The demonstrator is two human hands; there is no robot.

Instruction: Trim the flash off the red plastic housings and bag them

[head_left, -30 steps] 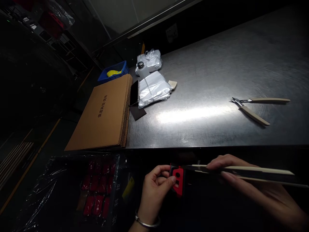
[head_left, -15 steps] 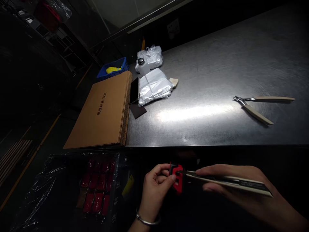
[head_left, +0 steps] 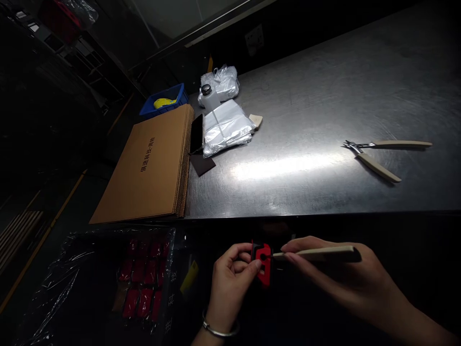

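Observation:
Between the thumb and fingers of my left hand (head_left: 232,281) is a small red and black plastic part (head_left: 264,266) with openings in its red face. My right hand (head_left: 334,276) is closed on a slim utility knife (head_left: 326,253) with a pale body. The knife's tip end points left and meets the red part near its upper opening; whether the blade touches it I cannot tell. Both hands are in front of the table edge, over a dark area.
On the metal table (head_left: 288,192) lie cutting pliers (head_left: 374,154), a stack of cardboard (head_left: 144,163), plastic bags (head_left: 228,127), a phone (head_left: 197,134) and a pump bottle (head_left: 210,100). A blue bin (head_left: 163,100) stands behind. At lower left, a plastic-lined crate (head_left: 174,269) holds several red wrapped pieces (head_left: 145,300).
My right hand has turned the knife, so its narrow edge now faces me, and has shifted slightly left. My left hand keeps the red part nearly in place. The view has moved slightly.

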